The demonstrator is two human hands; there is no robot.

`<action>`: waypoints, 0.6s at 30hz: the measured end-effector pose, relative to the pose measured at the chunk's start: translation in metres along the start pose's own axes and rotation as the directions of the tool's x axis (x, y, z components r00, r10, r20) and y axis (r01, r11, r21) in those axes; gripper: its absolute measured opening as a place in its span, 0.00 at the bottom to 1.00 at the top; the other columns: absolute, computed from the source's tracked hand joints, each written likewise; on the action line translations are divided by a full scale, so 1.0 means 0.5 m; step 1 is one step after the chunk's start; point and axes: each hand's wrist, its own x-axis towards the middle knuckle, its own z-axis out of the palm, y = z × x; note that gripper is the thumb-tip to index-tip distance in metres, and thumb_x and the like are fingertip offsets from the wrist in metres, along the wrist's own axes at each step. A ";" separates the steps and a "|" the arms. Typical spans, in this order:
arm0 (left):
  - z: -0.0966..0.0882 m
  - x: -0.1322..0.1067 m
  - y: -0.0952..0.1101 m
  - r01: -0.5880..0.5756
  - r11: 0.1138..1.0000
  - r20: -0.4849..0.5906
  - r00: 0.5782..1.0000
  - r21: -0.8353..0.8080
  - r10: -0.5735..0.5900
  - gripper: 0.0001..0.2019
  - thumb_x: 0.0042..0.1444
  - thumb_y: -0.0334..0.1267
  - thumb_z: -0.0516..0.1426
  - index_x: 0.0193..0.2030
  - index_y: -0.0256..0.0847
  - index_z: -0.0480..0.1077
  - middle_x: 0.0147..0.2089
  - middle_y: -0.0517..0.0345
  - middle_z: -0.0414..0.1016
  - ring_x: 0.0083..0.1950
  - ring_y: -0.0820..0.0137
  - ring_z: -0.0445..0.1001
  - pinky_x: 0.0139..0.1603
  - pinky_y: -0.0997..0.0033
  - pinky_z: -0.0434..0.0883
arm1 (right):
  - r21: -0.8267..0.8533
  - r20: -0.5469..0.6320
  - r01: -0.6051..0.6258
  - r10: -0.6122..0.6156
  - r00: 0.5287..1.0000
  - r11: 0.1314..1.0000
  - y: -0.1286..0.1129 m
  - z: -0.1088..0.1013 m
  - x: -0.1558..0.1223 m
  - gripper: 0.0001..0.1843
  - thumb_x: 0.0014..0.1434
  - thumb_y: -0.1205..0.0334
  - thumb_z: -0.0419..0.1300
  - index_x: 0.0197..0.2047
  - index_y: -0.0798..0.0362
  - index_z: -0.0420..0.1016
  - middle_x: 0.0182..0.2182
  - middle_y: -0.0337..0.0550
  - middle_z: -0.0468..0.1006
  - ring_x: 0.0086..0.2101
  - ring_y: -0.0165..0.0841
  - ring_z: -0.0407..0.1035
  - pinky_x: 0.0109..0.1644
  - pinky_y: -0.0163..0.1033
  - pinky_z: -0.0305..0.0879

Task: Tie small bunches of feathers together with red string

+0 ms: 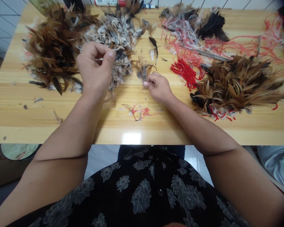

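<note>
My left hand (94, 67) hovers over the near edge of a grey-white feather pile (118, 34), thumb and forefinger pinched together on something too small to make out. My right hand (157, 85) rests on the wooden table (61, 123), fingers closed on the stems of a small tuft of brown-grey feathers (144, 69). A heap of dark brown feathers (53, 47) lies left of my left hand. A bundle of red cord pieces (186, 71) sits just right of my right hand.
A large heap of brown and tan feathers (239, 83) lies at the right. Tangled red and pale strings (196, 37) and black feathers (213, 23) spread across the far right. Red thread scraps (139, 112) lie near the front edge.
</note>
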 end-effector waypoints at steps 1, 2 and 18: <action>-0.007 0.006 -0.005 -0.054 0.997 -0.041 0.998 0.053 0.056 0.20 0.85 0.38 0.81 0.45 0.42 0.76 0.43 0.60 0.73 0.60 0.63 0.71 0.57 0.64 0.69 | 0.028 -0.006 0.007 -0.007 1.000 1.000 0.006 -0.001 0.002 0.22 0.77 0.66 0.70 0.34 0.45 0.64 0.41 0.44 0.78 0.48 0.43 0.74 0.60 0.49 0.70; -0.013 0.011 -0.012 -0.115 0.987 -0.072 0.990 0.112 0.123 0.19 0.87 0.37 0.79 0.44 0.41 0.79 0.41 0.61 0.73 0.53 0.64 0.69 0.55 0.64 0.68 | 0.057 -0.010 0.014 -0.014 1.000 0.998 0.014 -0.001 0.005 0.23 0.78 0.65 0.70 0.34 0.45 0.64 0.41 0.43 0.77 0.47 0.41 0.72 0.59 0.48 0.70; 0.074 -0.038 -0.056 0.108 0.975 0.433 0.901 -0.194 -0.014 0.30 0.53 0.57 0.96 0.36 0.45 0.86 0.34 0.60 0.83 0.34 0.68 0.78 0.37 0.67 0.76 | -0.012 0.007 0.212 -0.212 0.977 0.977 0.047 0.036 -0.004 0.22 0.85 0.58 0.70 0.37 0.46 0.68 0.45 0.45 0.79 0.48 0.41 0.74 0.56 0.46 0.72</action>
